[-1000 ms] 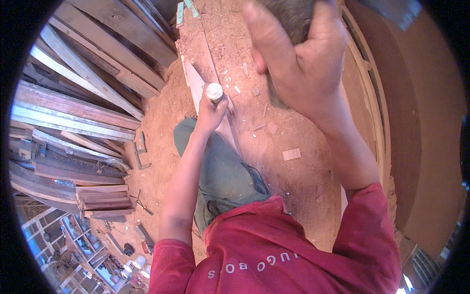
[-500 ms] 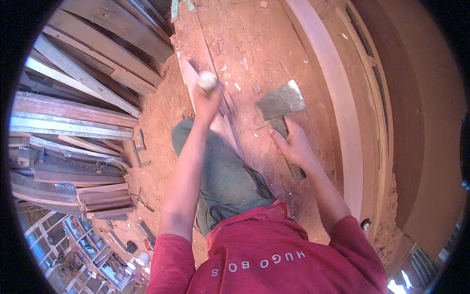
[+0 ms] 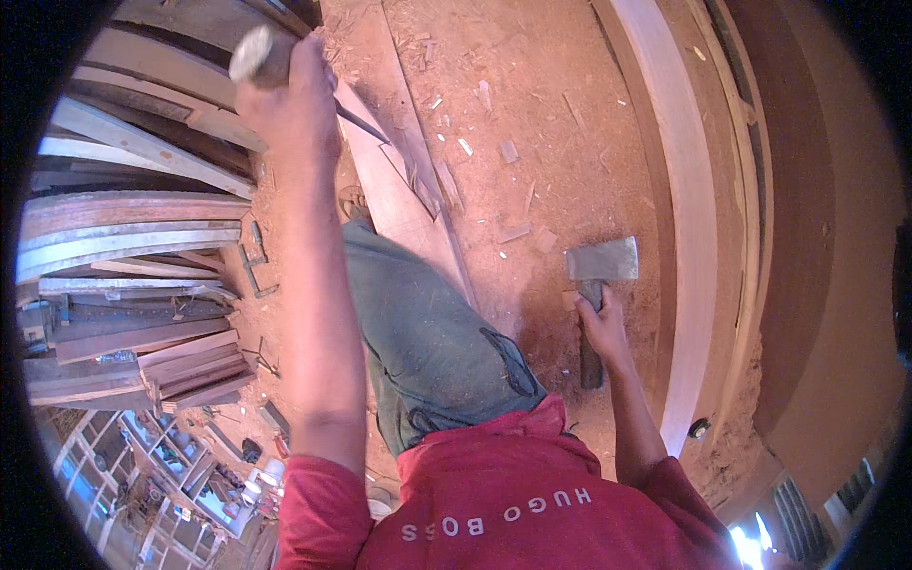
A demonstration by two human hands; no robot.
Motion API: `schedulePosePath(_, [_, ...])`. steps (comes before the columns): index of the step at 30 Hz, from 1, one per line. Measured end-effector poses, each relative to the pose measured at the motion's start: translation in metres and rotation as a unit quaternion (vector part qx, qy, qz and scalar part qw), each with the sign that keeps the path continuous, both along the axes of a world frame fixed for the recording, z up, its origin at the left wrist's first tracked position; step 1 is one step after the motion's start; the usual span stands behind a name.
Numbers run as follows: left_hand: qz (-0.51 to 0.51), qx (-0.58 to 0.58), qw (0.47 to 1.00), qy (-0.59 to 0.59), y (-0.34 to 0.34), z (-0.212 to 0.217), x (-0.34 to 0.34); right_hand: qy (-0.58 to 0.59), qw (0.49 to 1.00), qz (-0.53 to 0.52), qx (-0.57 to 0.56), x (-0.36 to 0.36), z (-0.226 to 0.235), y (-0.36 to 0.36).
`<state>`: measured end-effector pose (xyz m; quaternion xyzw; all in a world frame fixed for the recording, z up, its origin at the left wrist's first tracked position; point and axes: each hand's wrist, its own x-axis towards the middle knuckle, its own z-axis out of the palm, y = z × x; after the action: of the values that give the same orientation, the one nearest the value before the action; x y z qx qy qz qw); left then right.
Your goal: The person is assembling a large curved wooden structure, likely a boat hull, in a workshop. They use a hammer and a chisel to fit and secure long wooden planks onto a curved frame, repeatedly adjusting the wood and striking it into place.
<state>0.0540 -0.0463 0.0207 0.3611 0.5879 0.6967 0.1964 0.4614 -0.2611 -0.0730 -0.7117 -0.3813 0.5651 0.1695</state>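
My left hand [image 3: 296, 104] is closed around the thick handle of a chisel [image 3: 262, 59], raised close to the camera. Its narrow dark blade slants down to the right, over a pale wooden board [image 3: 394, 185]. A notch with splintered edges shows in the board near the blade; whether the tip touches the wood I cannot tell. My right hand [image 3: 604, 328] grips a mallet [image 3: 604, 260] by its dark handle, off to the right of the board. The mallet's blocky grey head points away from me. My green-trousered leg lies along the board's near part, with a foot beside it.
Planks [image 3: 133, 223] are stacked on the left, with a clamp-like metal tool [image 3: 255, 261] beside them. A long curved board [image 3: 686, 190] runs along the right. Wood chips [image 3: 510, 152] litter the brown ground. Shelves with assorted items [image 3: 180, 465] stand at lower left.
My left hand has risen and shifted left with the chisel, so its blade now shows. My right hand has swung the mallet right and nearer to me, away from the board.
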Motion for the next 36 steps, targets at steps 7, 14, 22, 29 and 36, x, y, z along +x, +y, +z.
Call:
schedulePosePath(7, [-0.048,-0.042,0.988,0.139,-0.031,0.004,0.034,-0.009,0.994,0.073,0.082,-0.033,-0.012,0.023])
schedulePosePath(14, [-0.072,-0.129,0.989,0.033,-0.071,-0.027,0.039,0.082,0.995,0.063,0.009,-0.068,0.018,0.041])
schedulePosePath(22, [-0.241,-0.052,0.959,0.136,-0.078,-0.034,0.079,0.095,0.993,0.061,0.013,-0.071,0.019,0.039])
schedulePosePath(29, [-0.385,-0.165,0.843,0.337,-0.080,-0.059,0.167,0.091,0.995,0.006,-0.036,-0.052,0.005,0.025])
schedulePosePath(36, [-0.387,-0.210,0.828,0.347,-0.067,-0.083,0.194,0.045,0.999,0.003,-0.023,-0.037,0.004,0.029])
